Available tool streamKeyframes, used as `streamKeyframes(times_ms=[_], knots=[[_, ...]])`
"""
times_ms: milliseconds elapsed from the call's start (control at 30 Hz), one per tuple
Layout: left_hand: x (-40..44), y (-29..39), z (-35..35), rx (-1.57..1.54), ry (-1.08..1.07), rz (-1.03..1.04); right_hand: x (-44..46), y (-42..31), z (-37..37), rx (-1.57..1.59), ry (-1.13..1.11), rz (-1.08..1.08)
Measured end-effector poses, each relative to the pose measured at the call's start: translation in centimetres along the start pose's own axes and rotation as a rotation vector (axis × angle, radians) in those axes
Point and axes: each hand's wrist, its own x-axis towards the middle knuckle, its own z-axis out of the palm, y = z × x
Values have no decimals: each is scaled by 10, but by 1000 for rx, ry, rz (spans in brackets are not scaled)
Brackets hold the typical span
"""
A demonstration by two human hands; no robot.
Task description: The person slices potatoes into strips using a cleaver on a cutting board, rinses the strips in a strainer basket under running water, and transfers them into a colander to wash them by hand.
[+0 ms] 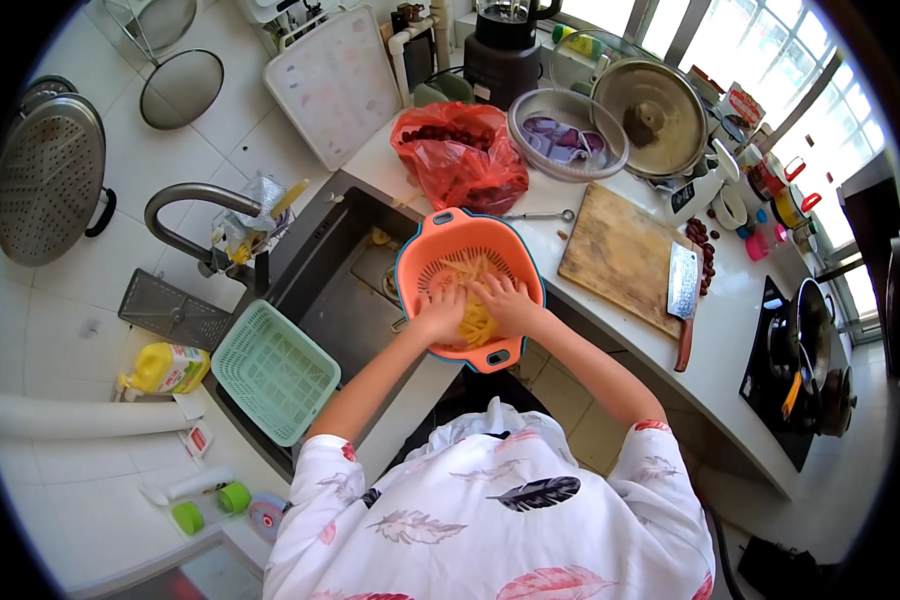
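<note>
An orange colander point(418, 250) with a blue rim sits over the corner of the sink, its near end close to my body. Pale yellow strips point(478, 322), like cut potato, lie in the bottom of it. My left hand point(442, 312) rests on the strips at the left side, fingers apart. On the right side my right hand point(503, 303) lies over the same strips with its fingers spread. Both palms face down, and the hands cover part of the strips. My fingertips point toward the colander's far end.
The dark sink point(320, 290) with its faucet point(200, 200) is at left, beside a green basket point(275, 372). A red bag point(460, 165) stands behind the colander. Rightward are a cutting board point(615, 255), a cleaver point(682, 290) and a stove point(775, 380).
</note>
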Motion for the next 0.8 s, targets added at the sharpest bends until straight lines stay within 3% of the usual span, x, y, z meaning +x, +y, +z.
streamKeyframes(times_ms=[67, 200, 333, 400, 467, 533, 600, 667, 700, 733, 800], knots=[[15, -7, 11, -5, 57, 4, 19, 12, 28, -143, 359, -209], [27, -14, 3, -49, 151, -6, 35, 14, 7, -193, 238, -244], [44, -24, -6, -74, 146, -77, 50, 16, 7, -97, 262, -121], [48, -27, -9, -187, 337, -99, 61, 18, 13, 64, 294, 17], [45, -28, -15, -200, 346, -121, 58, 23, 7, 37, 274, 42], [44, -32, -20, -491, 300, -213, 57, 30, 4, 338, 178, 92], [46, -37, -15, -570, 316, -244, 56, 35, 7, 444, 230, 98], [56, -51, 0, -1027, 415, -147, 54, 33, 3, 551, 277, 101], [50, -49, -3, -1223, 375, -102, 45, 25, -11, 733, 175, 193], [49, -49, -2, -1226, 374, -103, 37, 19, -21, 913, 69, 287], [48, -50, 0, -1339, 223, -149, 28, 13, -33, 836, 17, 284]])
